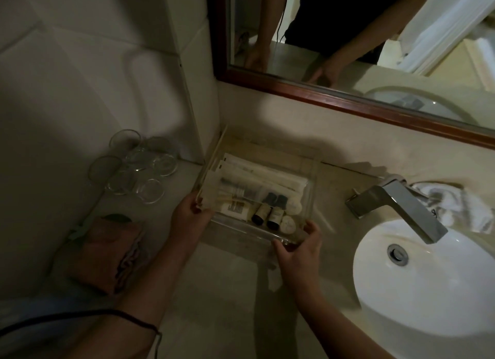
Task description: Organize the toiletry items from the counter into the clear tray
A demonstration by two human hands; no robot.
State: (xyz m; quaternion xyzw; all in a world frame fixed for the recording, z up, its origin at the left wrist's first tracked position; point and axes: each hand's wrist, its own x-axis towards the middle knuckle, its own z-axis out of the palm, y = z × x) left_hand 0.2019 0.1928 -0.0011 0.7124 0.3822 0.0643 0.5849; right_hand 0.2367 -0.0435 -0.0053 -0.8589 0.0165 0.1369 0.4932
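Both forearms reaching in from below; left hand clamped on near-left corner of clear tray, right hand clamped on near-right edge, probably for steadying or shifting. Bottles and sachets already inside, tray on counter beside sink.

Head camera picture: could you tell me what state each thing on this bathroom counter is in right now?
Clear tray: on the counter, filled with toiletries.
Two small bottles: lying side by side in the tray, capped.
Left hand: gripping the tray's left edge.
Right hand: gripping the tray's near corner.
Faucet: no water running.
Glasses: empty.
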